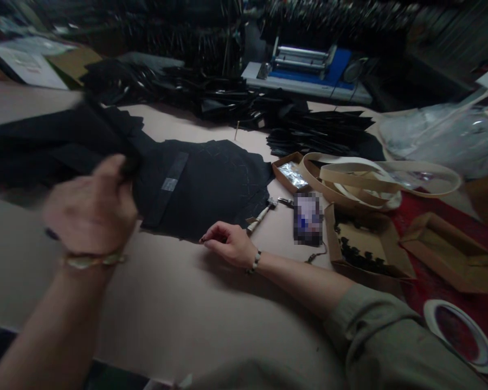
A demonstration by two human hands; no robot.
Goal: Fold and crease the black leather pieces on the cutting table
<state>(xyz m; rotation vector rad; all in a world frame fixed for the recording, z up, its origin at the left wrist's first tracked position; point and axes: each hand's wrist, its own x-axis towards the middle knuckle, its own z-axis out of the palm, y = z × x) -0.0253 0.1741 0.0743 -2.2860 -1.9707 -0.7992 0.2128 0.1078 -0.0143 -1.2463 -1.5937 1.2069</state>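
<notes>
Left hand [91, 208], blurred, grips closed on a dark strip [109, 127], raised. Right hand [231, 242]: thumb and finger curled together at the black cloth's [215, 184] near edge; cannot tell if anything is pinched. Cloth lies flat on the desk [166, 303], pale dashes, grey patch [169, 184] on its band. Risk: strip snags cloth, dragging it askew, lightly steadied at best.

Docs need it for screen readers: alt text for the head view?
Left hand, blurred, holding up a dark piece over a pale table; right hand at the lower edge of flat black fabric. To the right, an open cardboard box of small black parts and a looped cream strap.
</notes>
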